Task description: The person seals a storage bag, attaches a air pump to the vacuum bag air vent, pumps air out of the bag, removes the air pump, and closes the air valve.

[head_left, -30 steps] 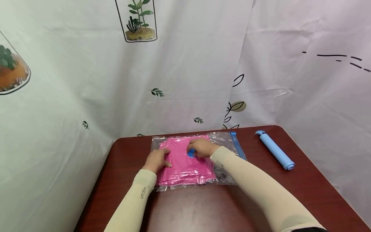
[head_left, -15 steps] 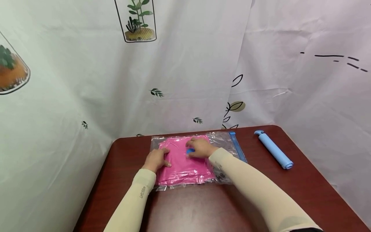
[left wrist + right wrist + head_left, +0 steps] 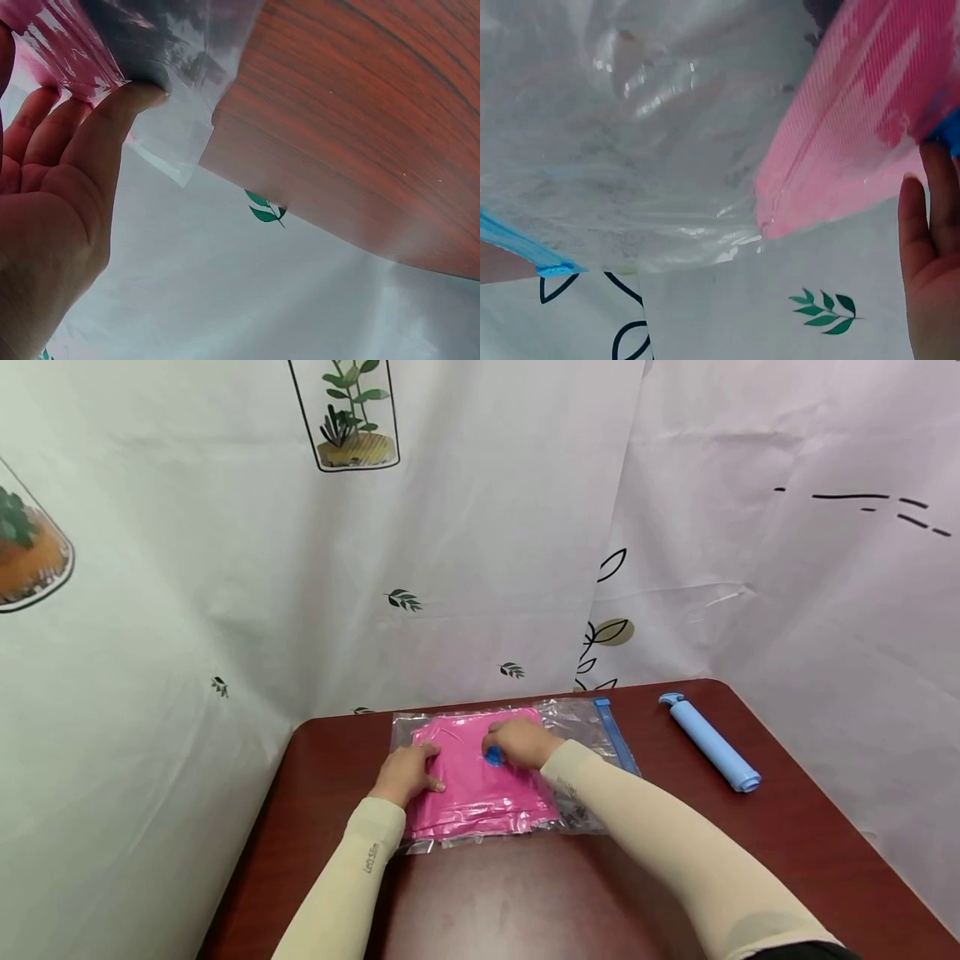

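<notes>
A clear vacuum storage bag (image 3: 573, 722) lies flat on the table with folded pink fabric (image 3: 468, 793) inside. On its upper face is a round blue valve cap (image 3: 493, 757), partly covered by fingers. My right hand (image 3: 522, 742) pinches this cap with curled fingers; the cap also peeks in at the edge of the right wrist view (image 3: 950, 133). At the bag's left side rests my left hand (image 3: 403, 775), thumb spread from the fingers, touching the bag over the fabric. A blue zip strip (image 3: 618, 739) runs along the bag's right end.
A light blue hand pump (image 3: 712, 745) lies on the dark red-brown table (image 3: 480, 902), right of the bag. A white patterned curtain (image 3: 480, 543) hangs behind the table and on both sides.
Half a second ago the right fingers were spread loosely over the valve cap; now they are curled onto it again. The left hand and bag have stayed in place.
</notes>
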Available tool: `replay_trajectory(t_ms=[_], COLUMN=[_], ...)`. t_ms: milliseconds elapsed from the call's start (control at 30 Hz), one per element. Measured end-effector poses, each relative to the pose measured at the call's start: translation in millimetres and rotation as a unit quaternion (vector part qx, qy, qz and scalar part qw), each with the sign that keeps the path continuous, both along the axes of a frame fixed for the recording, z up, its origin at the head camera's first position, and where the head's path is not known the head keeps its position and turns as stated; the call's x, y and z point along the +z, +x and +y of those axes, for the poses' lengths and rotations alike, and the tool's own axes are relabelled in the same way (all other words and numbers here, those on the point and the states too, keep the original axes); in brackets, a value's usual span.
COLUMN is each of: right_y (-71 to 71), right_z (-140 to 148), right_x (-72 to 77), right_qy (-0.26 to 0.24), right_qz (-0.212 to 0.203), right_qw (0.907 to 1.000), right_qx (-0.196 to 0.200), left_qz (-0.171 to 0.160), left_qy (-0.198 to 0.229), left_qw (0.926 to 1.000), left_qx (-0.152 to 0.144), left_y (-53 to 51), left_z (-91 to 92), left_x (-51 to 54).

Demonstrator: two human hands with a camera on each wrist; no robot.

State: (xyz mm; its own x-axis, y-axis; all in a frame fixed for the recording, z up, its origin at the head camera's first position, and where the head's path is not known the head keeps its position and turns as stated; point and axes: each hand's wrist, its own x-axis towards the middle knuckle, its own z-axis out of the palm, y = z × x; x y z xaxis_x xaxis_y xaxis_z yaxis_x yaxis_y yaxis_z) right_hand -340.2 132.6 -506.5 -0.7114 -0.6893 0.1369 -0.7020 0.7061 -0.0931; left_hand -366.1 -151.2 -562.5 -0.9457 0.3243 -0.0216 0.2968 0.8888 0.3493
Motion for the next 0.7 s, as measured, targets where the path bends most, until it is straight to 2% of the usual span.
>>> replay_trajectory(t_ms=[100,133,167,200,300,367,400,500,600,700], right_y=[4.2,6.0,7.2,7.6,4.8,1.3,-0.4,-4.7,-6.2,-4.9], right_z=[-2.6,-3.9,-5.1,-6.2,-10.7,-11.7,-11.5,-9.4,-7.0,-7.1], right_x=[-3.9,-4.9,-5.3,-5.3,-1.6,3.9,6.6,12.9,14.1,11.6], right_qy=[0.004,0.005,0.004,0.004,0.003,0.002,0.005,0.02,0.028,0.025], right_qz=[0.023,0.025,0.022,0.016,-0.017,-0.044,-0.054,-0.071,-0.069,-0.052], right_qw=[0.9995,0.9992,0.999,0.9987,0.9978,0.9972,0.9971,0.9971,0.9972,0.9983], right_qx=[-0.019,-0.03,-0.039,-0.048,-0.064,-0.061,-0.053,-0.019,0.004,0.007], left_qz=[-0.004,0.001,0.002,0.005,-0.002,0.0,-0.006,-0.003,-0.013,-0.006], left_qy=[0.0,0.001,0.001,0.0,-0.005,-0.006,-0.004,-0.003,-0.001,0.004], left_qw=[1.0,1.0,1.0,1.0,1.0,1.0,1.0,1.0,0.9999,1.0], left_qx=[-0.001,-0.004,-0.007,-0.008,0.0,-0.001,0.004,-0.001,0.003,0.004], left_y=[2.1,-3.9,-0.3,-4.8,-9.4,-10.8,-14.3,-11.6,-5.4,-6.5], left_z=[-0.3,-2.8,-2.5,-4.0,-5.0,-4.9,-4.6,-3.5,-0.3,-2.0], left_x=[4.3,-3.7,1.3,-4.2,-4.9,-5.1,-8.9,-8.2,-1.7,-4.3])
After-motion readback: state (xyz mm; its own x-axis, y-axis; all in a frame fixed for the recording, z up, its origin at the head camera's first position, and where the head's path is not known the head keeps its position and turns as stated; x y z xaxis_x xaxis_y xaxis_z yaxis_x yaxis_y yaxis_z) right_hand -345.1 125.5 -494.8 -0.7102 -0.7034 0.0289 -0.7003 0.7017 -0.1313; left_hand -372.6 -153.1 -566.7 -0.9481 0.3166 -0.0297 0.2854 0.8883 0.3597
